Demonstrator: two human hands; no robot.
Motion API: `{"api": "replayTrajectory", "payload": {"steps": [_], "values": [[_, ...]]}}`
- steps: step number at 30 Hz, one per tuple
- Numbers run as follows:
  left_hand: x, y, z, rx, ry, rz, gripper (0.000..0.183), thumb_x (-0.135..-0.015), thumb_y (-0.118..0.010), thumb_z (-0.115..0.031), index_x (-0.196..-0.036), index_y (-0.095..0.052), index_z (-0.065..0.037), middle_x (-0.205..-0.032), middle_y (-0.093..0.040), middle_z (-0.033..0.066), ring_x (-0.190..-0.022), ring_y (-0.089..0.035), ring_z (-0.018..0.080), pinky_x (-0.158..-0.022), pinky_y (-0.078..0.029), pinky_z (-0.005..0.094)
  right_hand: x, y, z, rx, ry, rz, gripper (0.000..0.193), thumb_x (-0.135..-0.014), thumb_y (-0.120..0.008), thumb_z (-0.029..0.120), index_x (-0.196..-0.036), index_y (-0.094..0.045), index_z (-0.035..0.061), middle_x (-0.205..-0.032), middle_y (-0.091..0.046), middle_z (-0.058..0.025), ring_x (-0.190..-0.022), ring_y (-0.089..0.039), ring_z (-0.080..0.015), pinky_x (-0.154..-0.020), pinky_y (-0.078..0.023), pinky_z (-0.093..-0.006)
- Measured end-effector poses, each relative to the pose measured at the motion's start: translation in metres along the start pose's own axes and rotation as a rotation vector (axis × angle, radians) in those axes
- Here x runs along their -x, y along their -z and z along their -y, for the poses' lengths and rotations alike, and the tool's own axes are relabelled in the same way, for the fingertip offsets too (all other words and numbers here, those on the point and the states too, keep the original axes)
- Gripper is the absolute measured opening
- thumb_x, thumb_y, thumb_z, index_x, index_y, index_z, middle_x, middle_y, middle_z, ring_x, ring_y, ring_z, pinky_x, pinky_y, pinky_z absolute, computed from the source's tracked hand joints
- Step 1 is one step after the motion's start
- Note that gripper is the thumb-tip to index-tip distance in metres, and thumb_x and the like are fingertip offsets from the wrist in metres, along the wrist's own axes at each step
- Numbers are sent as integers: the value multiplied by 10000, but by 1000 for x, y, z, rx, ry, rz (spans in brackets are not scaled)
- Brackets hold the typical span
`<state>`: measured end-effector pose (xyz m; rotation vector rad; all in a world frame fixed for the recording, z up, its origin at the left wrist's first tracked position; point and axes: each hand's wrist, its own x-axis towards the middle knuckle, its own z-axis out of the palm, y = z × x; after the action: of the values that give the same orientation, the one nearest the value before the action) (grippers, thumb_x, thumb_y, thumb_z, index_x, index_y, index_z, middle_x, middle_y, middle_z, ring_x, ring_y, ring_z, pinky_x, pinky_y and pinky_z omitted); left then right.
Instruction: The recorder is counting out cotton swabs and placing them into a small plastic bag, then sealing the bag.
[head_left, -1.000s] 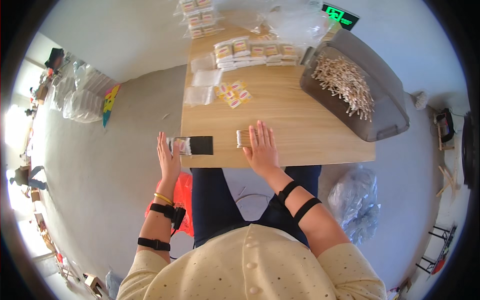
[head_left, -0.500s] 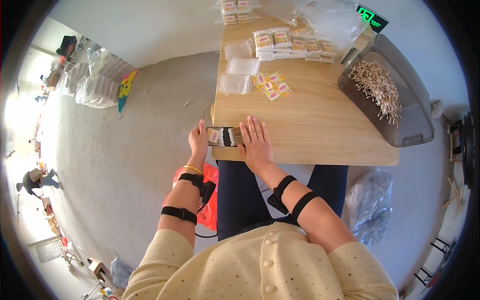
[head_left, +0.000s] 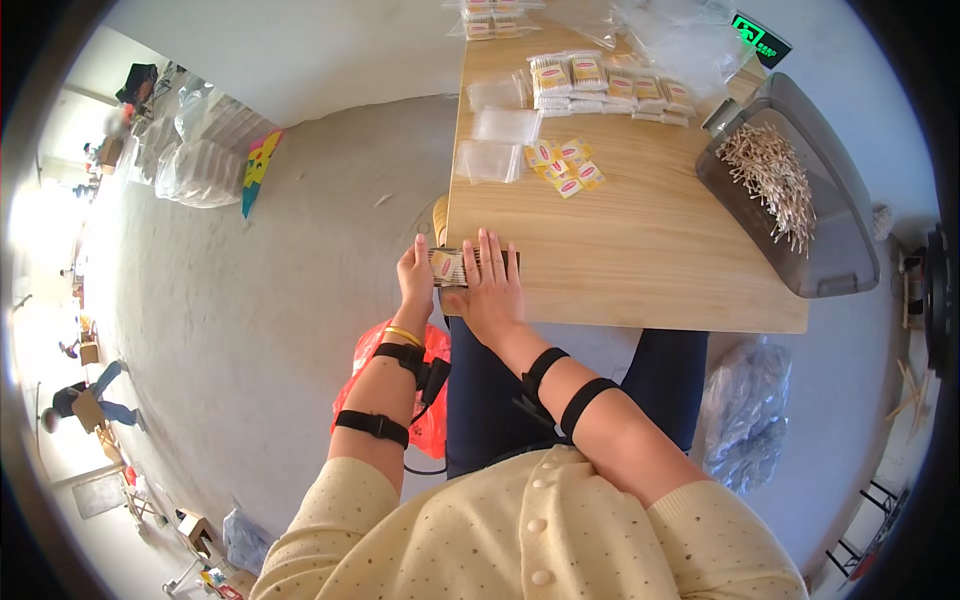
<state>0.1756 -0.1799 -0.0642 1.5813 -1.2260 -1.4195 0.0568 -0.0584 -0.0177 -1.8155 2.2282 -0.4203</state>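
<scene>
The pale wooden tabletop point(head_left: 660, 240) spreads out ahead of me, and my work is at its near-left corner. On its right side sits the big grey bin point(head_left: 838, 170), tilted in my view, with a loose heap of cotton swabs point(head_left: 770, 185) inside. Toward the far side lies a row of filled packets point(head_left: 610, 90), stacked in layers, with piles of flat clear bags point(head_left: 507, 126) nearer me and to the left.

My right hand point(head_left: 490, 280) is laid flat, palm down, its fingers long and only slightly spread; it covers rather than grips. My left hand point(head_left: 416, 272) is upright at the other side, fingers nearly straight, its thumb side against the work; whether the thumb pinches, I cannot tell.

Between them, at the tabletop's left edge, is the small packet point(head_left: 446, 266), showing slim swab sticks and a yellow card. A bit of dark backing point(head_left: 512, 264) pokes out past my right fingers. Loose yellow cards point(head_left: 557, 167) lie just beside the bags.

I judge the step in hand to be pressing a layer of swabs flat into the packet. The next move calls for even palm pressure and a steady left end, so the sticks keep parallel.
</scene>
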Motion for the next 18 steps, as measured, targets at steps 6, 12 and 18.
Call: {"api": "replayTrajectory", "payload": {"steps": [6,12,18], "values": [[-7,44,-22,-179,118,109,575,-1078,-521,-530,-772,-594,-48,-655,-534,-17,-549,-489,93,-528,-431,270,6,11,-23,6,-9,-21,970,-950,-611,567,-1624,-243,-26,-1721,-173,-209,-1610,-131,-334,-1303,-77,-536],[-11,38,-10,-426,-287,82,524,-1090,-532,-409,-739,-520,-20,-628,-473,50,-562,-436,161,-540,-394,356,4,18,-23,81,68,20,1017,-936,-637,558,-1611,-214,-74,-1718,-171,-216,-1610,-129,-332,-1308,-98,-519],[2,24,-15,-507,-410,-2,435,-1075,-544,-311,-813,-518,36,-702,-469,195,-642,-406,280,-626,-399,442,-2,8,3,31,22,80,1061,-903,-669,565,-1603,-215,-91,-1712,-157,-242,-1605,-123,-363,-1309,-108,-513]]}}
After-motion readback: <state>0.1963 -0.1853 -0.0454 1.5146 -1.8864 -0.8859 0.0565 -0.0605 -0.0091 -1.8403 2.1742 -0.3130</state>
